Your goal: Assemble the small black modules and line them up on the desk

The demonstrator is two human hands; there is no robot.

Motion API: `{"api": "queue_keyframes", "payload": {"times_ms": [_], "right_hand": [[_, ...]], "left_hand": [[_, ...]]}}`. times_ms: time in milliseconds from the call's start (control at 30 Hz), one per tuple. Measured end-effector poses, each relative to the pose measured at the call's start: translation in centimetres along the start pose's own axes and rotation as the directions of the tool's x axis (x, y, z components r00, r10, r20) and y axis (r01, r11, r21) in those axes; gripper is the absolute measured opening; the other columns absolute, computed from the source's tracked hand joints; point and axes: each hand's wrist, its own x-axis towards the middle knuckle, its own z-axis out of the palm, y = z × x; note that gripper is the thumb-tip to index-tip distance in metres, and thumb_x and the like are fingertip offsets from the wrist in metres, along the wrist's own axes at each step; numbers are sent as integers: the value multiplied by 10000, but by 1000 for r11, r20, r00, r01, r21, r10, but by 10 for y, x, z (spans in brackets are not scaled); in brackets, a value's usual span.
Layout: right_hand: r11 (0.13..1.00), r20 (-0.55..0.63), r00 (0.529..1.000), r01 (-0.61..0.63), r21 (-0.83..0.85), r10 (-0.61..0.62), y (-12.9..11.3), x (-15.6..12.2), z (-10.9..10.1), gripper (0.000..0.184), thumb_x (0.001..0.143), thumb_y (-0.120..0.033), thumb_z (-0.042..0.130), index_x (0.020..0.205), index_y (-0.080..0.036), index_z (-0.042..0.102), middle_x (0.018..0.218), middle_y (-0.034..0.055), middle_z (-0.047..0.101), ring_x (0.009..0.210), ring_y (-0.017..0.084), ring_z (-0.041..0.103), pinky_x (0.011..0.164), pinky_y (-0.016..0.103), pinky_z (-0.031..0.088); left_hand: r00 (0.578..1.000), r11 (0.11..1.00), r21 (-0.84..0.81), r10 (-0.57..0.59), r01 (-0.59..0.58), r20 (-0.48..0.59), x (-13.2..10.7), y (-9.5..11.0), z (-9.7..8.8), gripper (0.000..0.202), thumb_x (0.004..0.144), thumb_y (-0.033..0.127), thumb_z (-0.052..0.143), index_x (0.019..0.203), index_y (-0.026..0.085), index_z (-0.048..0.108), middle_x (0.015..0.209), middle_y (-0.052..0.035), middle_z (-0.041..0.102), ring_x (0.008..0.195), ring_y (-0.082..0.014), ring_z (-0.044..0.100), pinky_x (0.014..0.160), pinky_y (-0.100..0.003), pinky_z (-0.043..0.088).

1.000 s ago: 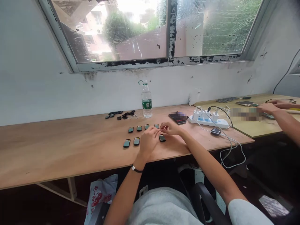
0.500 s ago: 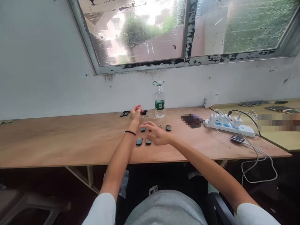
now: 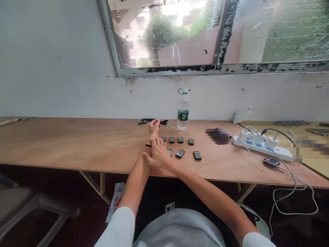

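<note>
Plywood table runs wide leftward; left hand curled, grasp unclear; right hand fingers spread over wrist.

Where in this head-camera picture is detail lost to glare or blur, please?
Head view: daylight through the window washes out the buildings outside; pixelated patches cover a dark object beside the power strip and the far-right tabletop; the small devices look sharp.

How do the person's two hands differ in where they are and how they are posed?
The left hand reaches far back over the table, close to the dark pieces by the wall; the right hand sits nearer the front edge. The left hand is curled; the right hand lies spread across the left wrist. Both are bare.
</note>
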Motion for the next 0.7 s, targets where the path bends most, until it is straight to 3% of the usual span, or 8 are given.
{"api": "queue_keyframes", "payload": {"times_ms": [133, 233, 433, 567, 700], "right_hand": [[982, -43, 997, 65, 175, -58, 10, 2, 3, 390, 860, -299, 648, 1209, -252, 480, 1139, 123, 600, 1064, 346, 507, 898, 484, 421], [975, -90, 996, 35, 221, -16, 14, 2, 5, 369, 836, -279, 648, 1161, -248, 475, 1141, 108, 623, 1065, 334, 524, 903, 476, 421], [932, -14, 1000, -9, 361, 15, 25, 12, 0, 239, 841, -127, 525, 1047, -237, 476, 911, 37, 662, 837, 227, 604, 774, 353, 456], [897, 51, 997, -74, 436, 57, 44, 30, -6, 184, 875, -178, 509, 1047, -240, 485, 842, 8, 655, 726, 188, 599, 685, 304, 452], [900, 11, 998, -68, 430, 70, 58, 58, -12, 172, 881, -250, 544, 1046, -233, 496, 842, 9, 658, 734, 187, 614, 691, 302, 478]], "left_hand": [[1000, 1000, -6, 0, 0, 1, 2, 1, 1, 149, 843, 300, 700, 909, 167, 704, 910, -53, 719, 650, -111, 577, 665, -264, 481], [1000, 1000, -1, -2, 2, 2, 2, -1, 2, 152, 836, 304, 716, 893, 164, 704, 891, -57, 712, 656, -125, 590, 688, -290, 497], [999, 999, 14, 33, -33, 28, 4, -6, 3, 123, 831, 283, 717, 875, 170, 702, 888, -64, 712, 734, -154, 621, 732, -301, 528], [996, 996, 71, 48, -53, 69, 4, -3, 2, 136, 855, 306, 700, 895, 176, 689, 914, -77, 710, 744, -168, 624, 724, -315, 533], [997, 978, 197, 60, -69, 55, -11, -2, 4, 215, 905, 374, 661, 1029, 201, 693, 1013, -104, 706, 864, -220, 659, 715, -333, 544]]}}
